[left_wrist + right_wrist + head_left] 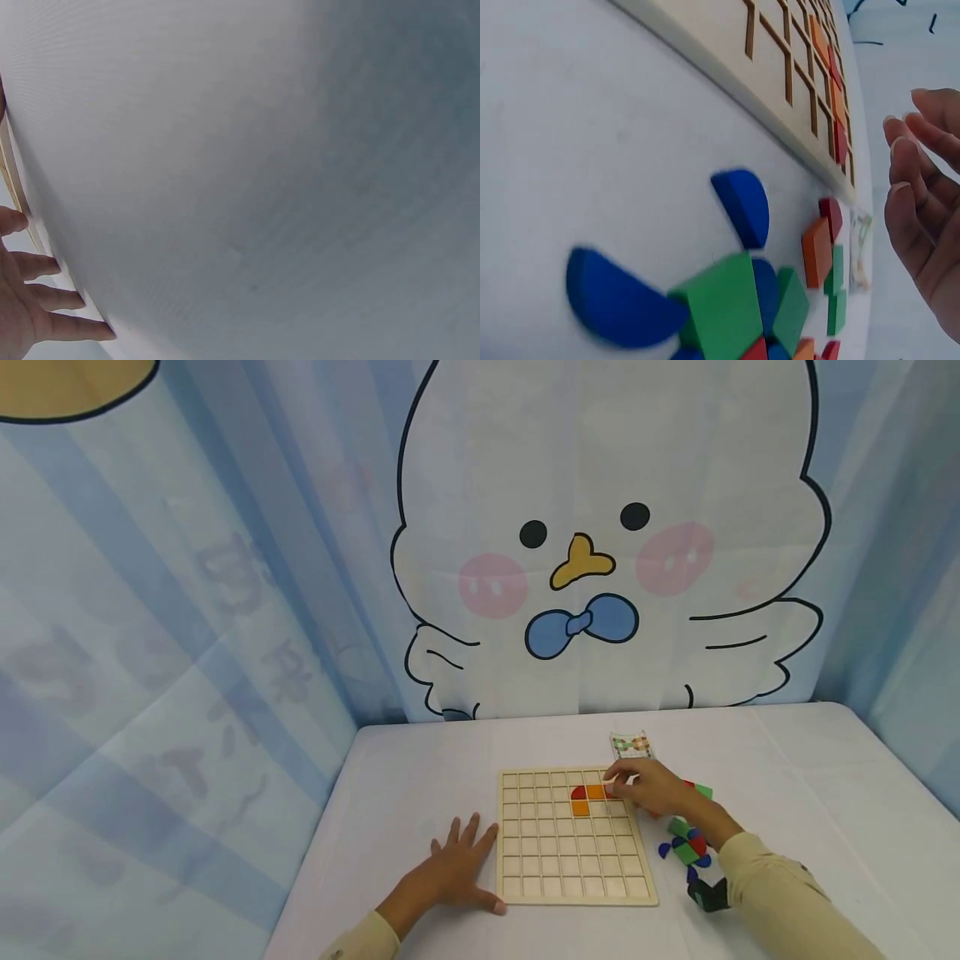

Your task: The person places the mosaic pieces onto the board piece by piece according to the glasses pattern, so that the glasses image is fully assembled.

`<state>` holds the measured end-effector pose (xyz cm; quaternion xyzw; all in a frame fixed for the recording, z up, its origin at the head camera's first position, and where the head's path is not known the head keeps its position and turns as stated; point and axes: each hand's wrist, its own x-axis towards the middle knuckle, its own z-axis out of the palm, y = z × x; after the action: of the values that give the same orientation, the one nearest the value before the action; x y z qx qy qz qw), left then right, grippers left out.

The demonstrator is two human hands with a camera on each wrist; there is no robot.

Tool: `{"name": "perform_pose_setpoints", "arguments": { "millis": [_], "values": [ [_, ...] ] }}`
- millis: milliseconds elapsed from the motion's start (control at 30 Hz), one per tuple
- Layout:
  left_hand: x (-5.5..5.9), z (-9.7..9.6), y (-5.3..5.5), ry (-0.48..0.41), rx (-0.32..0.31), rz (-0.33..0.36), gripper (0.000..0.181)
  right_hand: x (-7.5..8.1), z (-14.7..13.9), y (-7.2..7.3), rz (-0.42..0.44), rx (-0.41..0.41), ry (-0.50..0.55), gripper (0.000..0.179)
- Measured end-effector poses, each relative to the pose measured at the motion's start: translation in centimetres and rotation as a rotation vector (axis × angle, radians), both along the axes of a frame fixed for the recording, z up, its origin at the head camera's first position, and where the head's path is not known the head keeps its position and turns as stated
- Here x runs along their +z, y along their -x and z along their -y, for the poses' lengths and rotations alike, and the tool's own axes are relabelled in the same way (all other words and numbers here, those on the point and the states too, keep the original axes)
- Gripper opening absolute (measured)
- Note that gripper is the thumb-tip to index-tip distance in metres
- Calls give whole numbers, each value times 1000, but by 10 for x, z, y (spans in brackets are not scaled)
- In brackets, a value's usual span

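A square pale wooden board [577, 904] with a raised grid lies on the table. Near its far right corner, its cells hold a red rounded piece [578, 792], an orange square [595, 792], another orange square [581, 808] and a second red piece [841, 142]. My right hand [651, 787] hovers at that corner, fingers loosely bent, by the second red piece; the right wrist view shows nothing between the fingertips. My left hand [459, 868] rests on the table with fingers spread, its fingertips and thumb at the board's left edge.
Right of the board lie loose pieces: green blocks [686, 854], blue half-rounds [742, 206], an orange block [817, 251] and red ones. A patterned card [632, 744] lies behind the board. A dark object [707, 895] sits beside the right sleeve. Printed curtains hang behind the table.
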<state>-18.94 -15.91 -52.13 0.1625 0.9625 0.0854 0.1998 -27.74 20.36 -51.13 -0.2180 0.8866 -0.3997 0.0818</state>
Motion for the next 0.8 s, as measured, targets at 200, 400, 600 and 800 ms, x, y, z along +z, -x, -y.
{"name": "perform_pose_setpoints", "arguments": {
  "millis": [200, 400, 600, 800],
  "values": [
    [2, -1, -2, 16, -11, -11, 118, 3, -40, -6, 98, -154, -20, 27],
    [2, -1, -3, 11, -9, -5, 118, -2, -76, -20, 113, -234, -105, 27],
    [2, -1, -1, 2, -11, -12, 119, -9, -99, -31, 103, -231, -146, 25],
    [1, -2, -1, 14, -11, -8, 119, -17, -112, -37, 84, -253, -183, 19]
  ]
}}
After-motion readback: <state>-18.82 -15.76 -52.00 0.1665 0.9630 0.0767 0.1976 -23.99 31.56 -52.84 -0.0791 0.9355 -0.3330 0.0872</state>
